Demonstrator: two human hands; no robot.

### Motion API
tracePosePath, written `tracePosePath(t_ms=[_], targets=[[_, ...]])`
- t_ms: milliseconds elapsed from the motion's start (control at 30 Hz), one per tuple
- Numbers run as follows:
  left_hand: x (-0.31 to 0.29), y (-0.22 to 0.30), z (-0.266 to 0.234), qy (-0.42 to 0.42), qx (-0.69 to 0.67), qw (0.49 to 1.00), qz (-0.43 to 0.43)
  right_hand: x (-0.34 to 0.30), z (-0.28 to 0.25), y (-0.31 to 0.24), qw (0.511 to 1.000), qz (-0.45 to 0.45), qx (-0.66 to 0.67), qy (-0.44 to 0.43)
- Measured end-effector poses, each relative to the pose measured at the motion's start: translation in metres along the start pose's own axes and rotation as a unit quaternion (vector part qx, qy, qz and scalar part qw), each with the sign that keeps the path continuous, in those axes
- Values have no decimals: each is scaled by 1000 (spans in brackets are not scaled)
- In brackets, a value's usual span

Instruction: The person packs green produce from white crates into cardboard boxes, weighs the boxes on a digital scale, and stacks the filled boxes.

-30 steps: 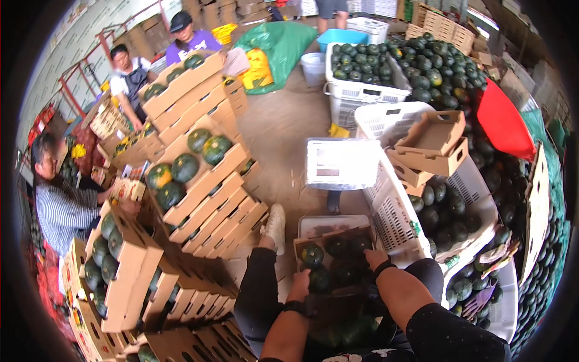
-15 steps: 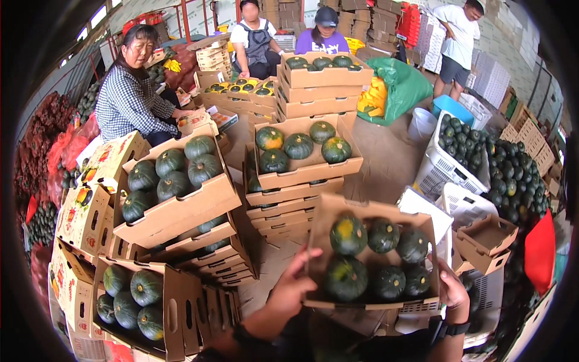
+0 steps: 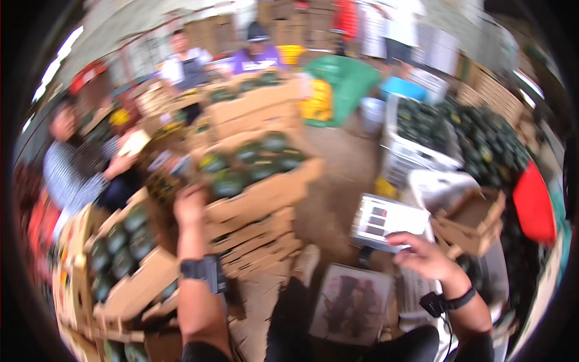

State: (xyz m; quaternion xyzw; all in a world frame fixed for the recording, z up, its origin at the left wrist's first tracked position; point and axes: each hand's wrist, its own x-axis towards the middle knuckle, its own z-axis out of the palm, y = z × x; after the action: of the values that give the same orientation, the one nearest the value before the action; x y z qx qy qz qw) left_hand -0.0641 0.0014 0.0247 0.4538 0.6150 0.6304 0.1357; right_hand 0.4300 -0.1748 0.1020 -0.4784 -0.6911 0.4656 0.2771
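A cardboard box (image 3: 265, 196) of dark green squashes (image 3: 228, 183) tops the middle stack. At the box's left end is my left hand (image 3: 191, 204), its fingers smeared by motion; whether it grips the edge I cannot tell. My right hand (image 3: 425, 256) is apart from the boxes, its fingers spread and holding nothing. Just beyond its fingertips is a white panel with dark display windows (image 3: 389, 220). Below that panel lies a flat, pale square platform (image 3: 351, 304), near my legs.
Another squash box (image 3: 136, 283) sits at the left, beside a seated person (image 3: 81, 163). More people are at the back, near a green sack (image 3: 344, 84). White crates (image 3: 419, 136), a squash heap (image 3: 488, 145) and an empty cardboard box (image 3: 473, 220) stand at the right.
The squash box has left my hands, and a full one now tops the middle stack. My left hand moved left to that stack; my right hand came away with fingers spread. The view shifted.
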Motion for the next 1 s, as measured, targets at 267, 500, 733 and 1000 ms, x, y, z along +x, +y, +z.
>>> tracePosePath(t_ms=[267, 500, 733, 1000], targets=[[1, -2, -20, -72, -283, 903, -316, -26, -97, 114, 832, 120, -476, 257], [-258, 91, -32, -334, 275, 859, 273, -94, -240, 278, 590, 458, -603, 280], [-413, 115, -99, -472, 311, 816, 120, -159, -180, 121, 614, 70, -462, 636], [-456, 221, -5, -606, -496, 524, -333, -248, 82, 49, 511, -100, 708, 477]])
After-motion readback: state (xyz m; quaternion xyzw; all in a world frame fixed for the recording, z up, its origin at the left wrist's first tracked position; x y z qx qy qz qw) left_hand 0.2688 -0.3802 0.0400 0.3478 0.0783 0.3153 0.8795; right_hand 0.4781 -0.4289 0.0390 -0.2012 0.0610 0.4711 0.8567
